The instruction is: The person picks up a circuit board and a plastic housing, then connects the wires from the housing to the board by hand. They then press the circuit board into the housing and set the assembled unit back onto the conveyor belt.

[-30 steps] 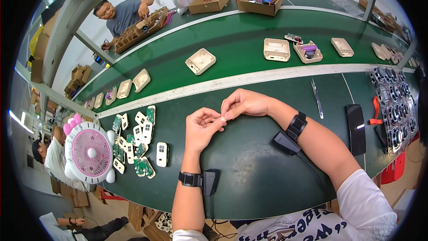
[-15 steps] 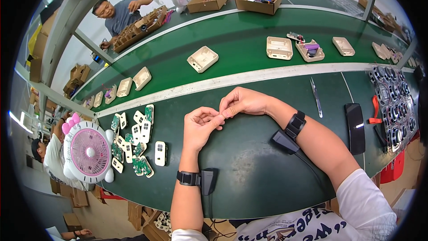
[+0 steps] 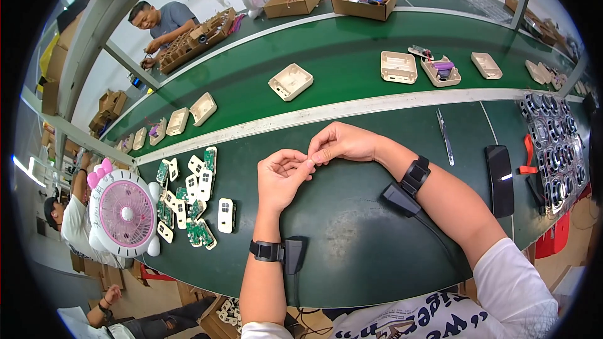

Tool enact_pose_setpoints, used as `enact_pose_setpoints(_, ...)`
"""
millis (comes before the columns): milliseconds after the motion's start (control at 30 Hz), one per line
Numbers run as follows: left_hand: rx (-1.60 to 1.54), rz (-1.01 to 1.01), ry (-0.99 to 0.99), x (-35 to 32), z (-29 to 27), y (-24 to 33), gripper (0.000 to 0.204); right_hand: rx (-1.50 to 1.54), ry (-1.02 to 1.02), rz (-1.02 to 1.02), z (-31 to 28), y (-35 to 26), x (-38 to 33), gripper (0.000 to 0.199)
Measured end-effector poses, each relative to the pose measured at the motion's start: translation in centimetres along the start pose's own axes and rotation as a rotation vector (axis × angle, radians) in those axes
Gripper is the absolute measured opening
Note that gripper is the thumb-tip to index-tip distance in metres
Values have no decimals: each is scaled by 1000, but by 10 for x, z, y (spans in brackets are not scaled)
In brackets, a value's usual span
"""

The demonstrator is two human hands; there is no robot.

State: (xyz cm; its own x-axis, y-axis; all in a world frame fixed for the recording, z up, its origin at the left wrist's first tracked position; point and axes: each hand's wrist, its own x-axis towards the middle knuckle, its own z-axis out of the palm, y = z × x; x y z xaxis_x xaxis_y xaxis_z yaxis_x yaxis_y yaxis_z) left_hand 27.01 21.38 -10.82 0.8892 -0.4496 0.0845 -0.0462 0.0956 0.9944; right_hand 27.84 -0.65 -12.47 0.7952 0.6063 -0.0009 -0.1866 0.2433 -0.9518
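Over the middle of the dark green worktop [image 3: 370, 257], my left hand [image 3: 282, 179] and my right hand [image 3: 344, 143] meet at the fingertips. Both are closed, thumb against forefinger in a pinch. Whatever lies between the fingertips is too small or hidden to make out. Each wrist wears a black strap with a cabled black block. Left of my left hand lies a loose group of small green circuit boards with cream button panels [image 3: 205, 185]. One cream panel [image 3: 226, 215] lies apart, closest to my left forearm.
Beyond a pale rail, a green conveyor belt [image 3: 342, 56] carries cream casings [image 3: 291, 82], one with a purple cylinder [image 3: 443, 67]. At right lie tweezers [image 3: 445, 137], a black phone [image 3: 499, 181] and several round speakers [image 3: 553, 150]. A pink-white fan [image 3: 127, 213] stands left. Co-workers sit beyond.
The casings on the belt have shifted slightly to the right. My hands have barely moved. The co-worker at the far left has lowered a raised hand toward the cardboard tray.
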Motion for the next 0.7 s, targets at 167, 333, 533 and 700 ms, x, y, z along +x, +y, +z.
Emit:
enact_pose_setpoints(167, 43, 19, 25, -1, 4, 2, 15, 14, 10, 5, -1, 1, 0, 15)
enact_pose_setpoints(333, 87, 34, 21, -2, 7, 4, 16, -19, 14, 0, -1, 0, -2, 13)
enact_pose_setpoints(533, 62, 32, 21, -1, 8, 3, 16, -35, 22, -3, -1, 1, -2, 11)
enact_pose_setpoints(700, 68, 36, 34, -1, 8, 3, 15, -22, 30, -10, -3, 2, 0, 12)
